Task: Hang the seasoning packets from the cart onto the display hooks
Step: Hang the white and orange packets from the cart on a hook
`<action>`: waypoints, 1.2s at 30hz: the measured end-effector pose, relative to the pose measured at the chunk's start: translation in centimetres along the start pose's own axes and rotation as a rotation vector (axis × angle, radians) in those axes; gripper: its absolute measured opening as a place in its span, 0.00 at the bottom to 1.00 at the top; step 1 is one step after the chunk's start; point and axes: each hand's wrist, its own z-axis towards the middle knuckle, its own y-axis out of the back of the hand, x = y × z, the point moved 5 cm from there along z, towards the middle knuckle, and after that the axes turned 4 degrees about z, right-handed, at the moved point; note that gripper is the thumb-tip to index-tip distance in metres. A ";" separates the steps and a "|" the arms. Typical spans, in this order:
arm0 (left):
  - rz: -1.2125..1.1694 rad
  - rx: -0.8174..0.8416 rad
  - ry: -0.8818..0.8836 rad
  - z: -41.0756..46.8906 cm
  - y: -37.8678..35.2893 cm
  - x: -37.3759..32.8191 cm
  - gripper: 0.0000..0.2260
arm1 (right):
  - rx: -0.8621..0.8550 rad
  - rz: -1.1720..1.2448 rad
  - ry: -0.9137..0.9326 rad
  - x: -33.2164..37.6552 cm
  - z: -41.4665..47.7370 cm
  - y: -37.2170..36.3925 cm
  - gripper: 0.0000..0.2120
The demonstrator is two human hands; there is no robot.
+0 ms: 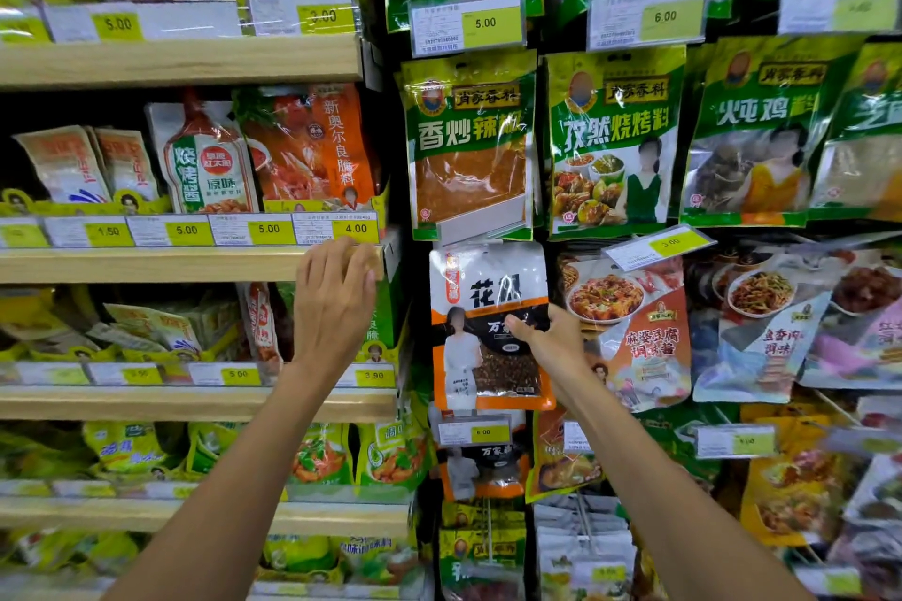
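Observation:
A white, black and orange seasoning packet (pixel 488 288) hangs in front of the display wall, below the green chilli packet (pixel 466 146). My right hand (pixel 546 337) grips its right edge at mid height, thumb on the front. My left hand (pixel 337 298) rests on the front edge of a wooden shelf (pixel 161 264), fingers curled over the lip near the 4.00 price tag (pixel 355 229). The hook behind the packet is hidden. The cart is out of view.
Wooden shelves on the left hold bagged sauces and seasonings with yellow price tags. On the right, rows of green packets (pixel 612 142) and other packets (pixel 629 322) hang on hooks. A price tag holder (pixel 476 432) juts out just below the held packet.

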 end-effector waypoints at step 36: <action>-1.268 1.114 0.603 -19.8 2.9 -34.2 0.12 | -0.550 -0.081 -0.324 -15.5 -28.1 28.1 0.11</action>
